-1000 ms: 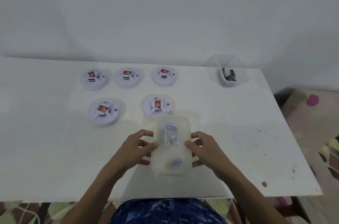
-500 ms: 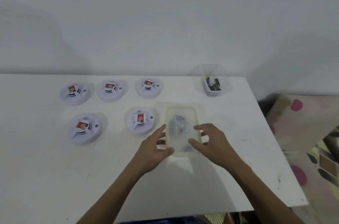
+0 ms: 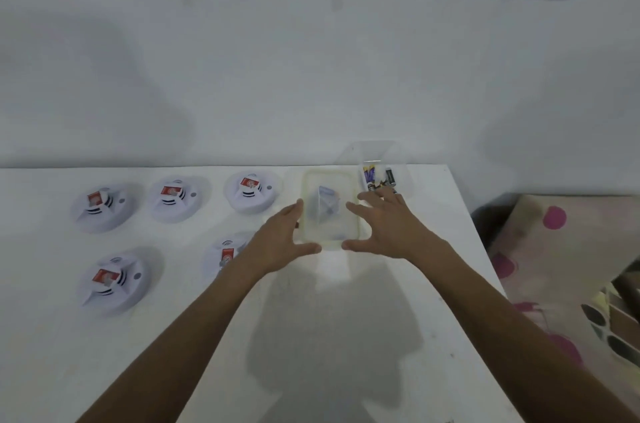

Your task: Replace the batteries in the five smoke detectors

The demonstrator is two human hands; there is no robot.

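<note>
here the left hand [image 3: 281,242] and right hand [image 3: 393,230] flank a translucent rectangular plastic box [image 3: 327,174]. their fingers [image 3: 294,212] lie spread, released.

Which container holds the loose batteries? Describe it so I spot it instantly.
On the white table, look to the far right corner by the wall. A small clear tub stands there, just beyond the right hand. Unlike the cloudy flat box beside it, it plainly shows batteries inside.
</note>
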